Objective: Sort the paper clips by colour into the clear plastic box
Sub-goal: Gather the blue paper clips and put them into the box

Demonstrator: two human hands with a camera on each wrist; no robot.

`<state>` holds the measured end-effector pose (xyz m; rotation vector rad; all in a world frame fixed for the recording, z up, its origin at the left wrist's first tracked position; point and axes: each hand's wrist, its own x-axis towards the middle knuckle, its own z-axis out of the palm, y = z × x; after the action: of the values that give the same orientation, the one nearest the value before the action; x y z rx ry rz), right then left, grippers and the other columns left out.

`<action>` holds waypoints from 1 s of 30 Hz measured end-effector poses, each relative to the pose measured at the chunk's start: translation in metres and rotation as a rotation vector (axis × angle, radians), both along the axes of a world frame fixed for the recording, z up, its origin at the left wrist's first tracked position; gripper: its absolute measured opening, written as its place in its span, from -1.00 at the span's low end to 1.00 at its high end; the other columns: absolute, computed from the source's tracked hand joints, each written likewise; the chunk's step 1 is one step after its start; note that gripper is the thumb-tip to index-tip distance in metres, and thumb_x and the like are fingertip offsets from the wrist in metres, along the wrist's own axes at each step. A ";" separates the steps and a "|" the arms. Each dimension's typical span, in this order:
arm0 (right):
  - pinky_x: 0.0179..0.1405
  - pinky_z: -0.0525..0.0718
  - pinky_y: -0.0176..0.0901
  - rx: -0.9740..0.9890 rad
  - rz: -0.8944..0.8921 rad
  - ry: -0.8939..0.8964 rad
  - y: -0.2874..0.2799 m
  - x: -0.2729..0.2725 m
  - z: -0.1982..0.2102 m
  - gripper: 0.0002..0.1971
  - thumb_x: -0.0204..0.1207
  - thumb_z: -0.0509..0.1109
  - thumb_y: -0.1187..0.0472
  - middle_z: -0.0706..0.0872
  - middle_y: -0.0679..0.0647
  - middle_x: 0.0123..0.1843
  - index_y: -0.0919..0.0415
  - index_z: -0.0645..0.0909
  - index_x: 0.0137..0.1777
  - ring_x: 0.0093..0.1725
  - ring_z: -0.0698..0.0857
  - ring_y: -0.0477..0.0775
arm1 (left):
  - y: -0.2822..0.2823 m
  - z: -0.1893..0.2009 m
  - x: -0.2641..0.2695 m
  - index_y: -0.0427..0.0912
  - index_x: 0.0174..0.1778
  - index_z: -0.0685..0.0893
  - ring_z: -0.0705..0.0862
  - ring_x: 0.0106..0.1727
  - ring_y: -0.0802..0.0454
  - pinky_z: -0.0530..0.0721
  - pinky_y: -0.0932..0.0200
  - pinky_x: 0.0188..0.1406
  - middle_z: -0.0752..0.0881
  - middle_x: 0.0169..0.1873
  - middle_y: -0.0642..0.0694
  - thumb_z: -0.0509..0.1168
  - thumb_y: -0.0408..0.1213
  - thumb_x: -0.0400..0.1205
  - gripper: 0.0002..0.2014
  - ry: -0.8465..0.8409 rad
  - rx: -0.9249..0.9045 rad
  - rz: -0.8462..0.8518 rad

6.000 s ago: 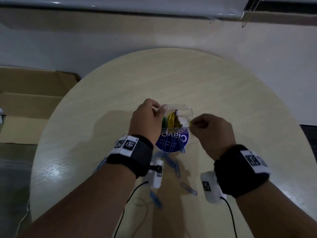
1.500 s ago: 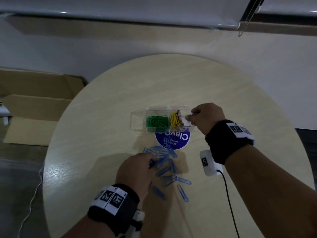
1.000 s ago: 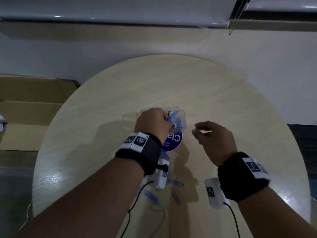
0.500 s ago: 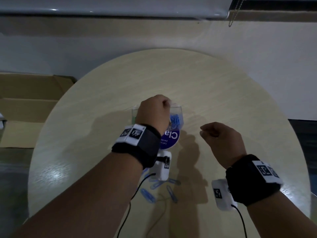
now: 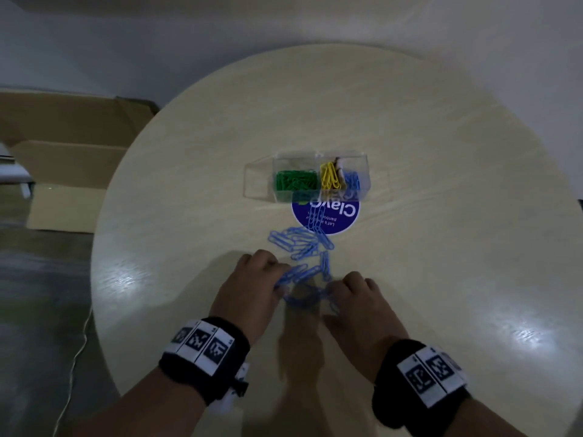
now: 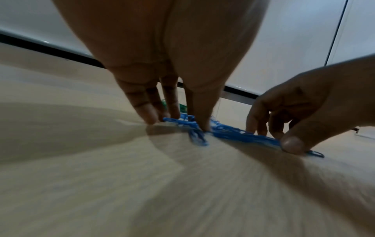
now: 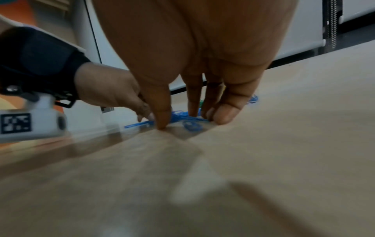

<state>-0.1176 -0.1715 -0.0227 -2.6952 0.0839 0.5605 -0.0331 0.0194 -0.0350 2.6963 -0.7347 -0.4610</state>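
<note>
Hands are back down at the near side of the round table now, where half a second ago my left one was up over the clear plastic box and the right hung curled in the air. That trip has paid off, I judge: a small heap of blue clips now sits in the right-hand compartment, beside the yellow clips in the middle and the green clips on the left. What remains is the loose blue pile, strewn from the blue round sticker just in front of the box down to my fingertips. My left hand has its fingertips and thumb planted on the nearest clips, pinching a few against the wood; my right hand mirrors it from the other side, its fingertips pressed down on the same tangle, with clips caught between thumb and fingers. The box stands well ahead of both hands, open at the top, with most of the pile between.
</note>
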 end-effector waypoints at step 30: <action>0.00 0.60 -0.06 -0.044 -0.177 -0.037 -0.023 0.109 0.001 -0.74 0.55 0.26 0.14 0.64 0.22 0.14 0.16 0.67 0.15 0.06 0.65 0.26 | 0.034 0.006 -0.006 -0.06 0.08 0.65 0.63 -0.05 -0.16 0.68 -0.02 -0.15 0.61 -0.06 -0.08 0.35 -0.17 0.41 -0.69 0.002 0.058 0.251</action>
<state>-0.0086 -0.1949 -0.0217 -2.7039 0.3249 0.4597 -0.0395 0.0533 -0.0286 2.7905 -0.3789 -0.4282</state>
